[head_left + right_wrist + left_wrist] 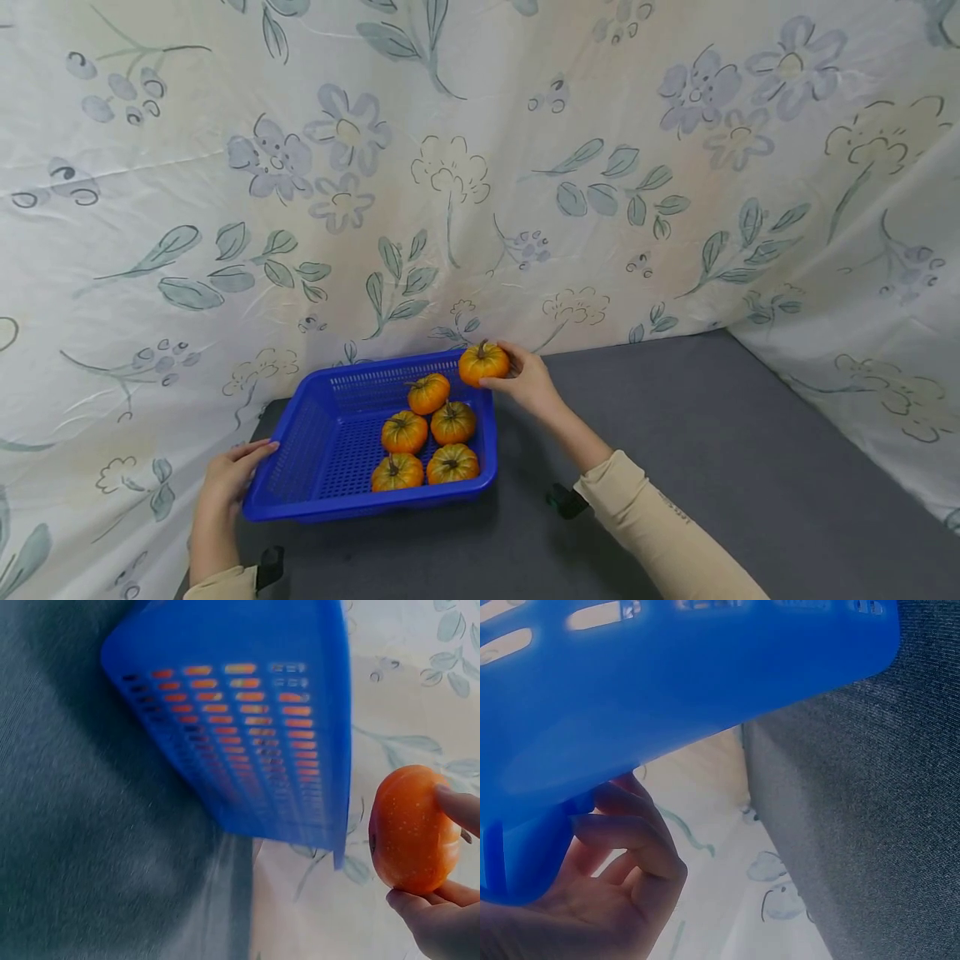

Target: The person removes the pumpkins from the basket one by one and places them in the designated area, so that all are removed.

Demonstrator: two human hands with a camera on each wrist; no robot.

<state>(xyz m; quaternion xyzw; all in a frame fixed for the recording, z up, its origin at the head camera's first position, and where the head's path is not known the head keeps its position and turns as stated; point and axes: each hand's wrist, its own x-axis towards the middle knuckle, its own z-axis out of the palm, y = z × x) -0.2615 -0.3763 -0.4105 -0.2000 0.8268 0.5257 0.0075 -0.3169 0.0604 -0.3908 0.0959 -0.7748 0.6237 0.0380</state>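
A blue plastic basket (330, 508) with slotted walls holds several small orange pumpkins, bunched toward its right side. At its left rim my left hand (227, 479) grips the edge; the left wrist view shows curled fingers (641, 844) under the rim. Above the back right corner, my right hand (534, 385) pinches another small pumpkin (483, 364) between thumb and fingers. The right wrist view shows this pumpkin (411, 829) apart from the basket wall (225, 742), its underside turned to the camera.
The basket is on a dark grey tabletop (660, 442), which extends to the right and in front. A floral cloth (480, 208) hangs behind and at both sides, close to the basket's back edge. Dark straps (567, 502) show by both cuffs.
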